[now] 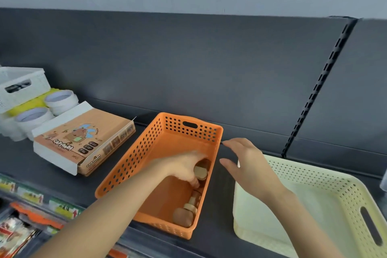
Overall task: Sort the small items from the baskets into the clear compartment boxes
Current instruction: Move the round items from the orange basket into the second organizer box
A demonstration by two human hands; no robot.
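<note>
Small items (185,214), brown and cream: lying in the orange basket (146,153), bunched along the wall to the right of the left hand (180,168) and nearer the body than it. Reaching down into that basket with the left hand, curling fingers and thumb round one brown-and-cream piece (201,170), holding it at the fingertips, close against the same right-hand wall. Hovering with the right hand (249,165) just to the right of the orange basket, above the dark shelf (219,195), fingers straight and spread, gripping nothing. Sitting to the right of that hand and passing beneath its forearm: a cream perforated basket (310,172). Lying well to the left of the left hand: a capybara-printed box (83,138), and farther left again, white tape rolls (60,98) standing beside a white basket (18,86). Showing below the left forearm, at the near edge: coloured packets (14,234), too blurred for telling apart.
</note>
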